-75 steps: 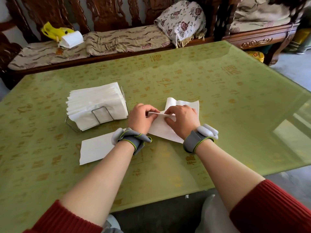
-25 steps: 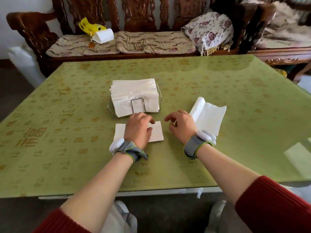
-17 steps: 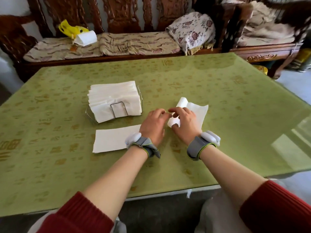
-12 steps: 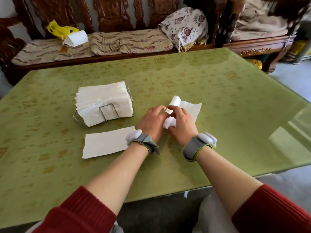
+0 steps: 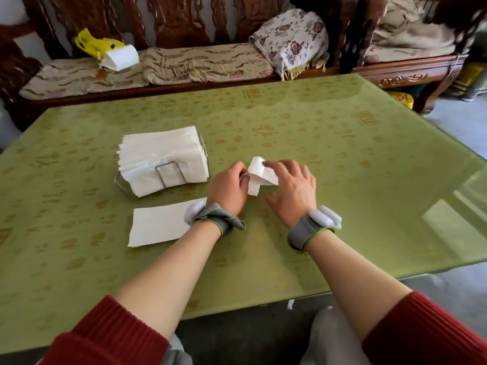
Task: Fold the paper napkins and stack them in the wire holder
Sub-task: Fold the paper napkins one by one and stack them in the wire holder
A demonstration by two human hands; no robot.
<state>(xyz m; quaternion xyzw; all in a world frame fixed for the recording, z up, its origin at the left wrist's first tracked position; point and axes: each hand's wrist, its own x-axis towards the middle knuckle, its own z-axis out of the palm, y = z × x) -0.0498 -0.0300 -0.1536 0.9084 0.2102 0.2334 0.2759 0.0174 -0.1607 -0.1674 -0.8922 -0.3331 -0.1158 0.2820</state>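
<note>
Green table (image 5: 342,180). Left of centre, the wire holder (image 5: 168,172) carries a napkin stack (image 5: 160,151) lying flat, long axis left-right. Near it, a folded napkin (image 5: 160,222) lies flat, long axis left-right, right end slightly farther. At centre, the loose napkin (image 5: 256,177) is curled, its roll running near-far. Left hand (image 5: 229,188) pinches its left edge, fingers curled. Right hand (image 5: 292,191) rests on it, fingers spread.

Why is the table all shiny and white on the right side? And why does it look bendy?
Head view: the glossy table mirrors light as a pale patch near its right edge; the wide lens bends its edges; the top right corner is blurred.
</note>
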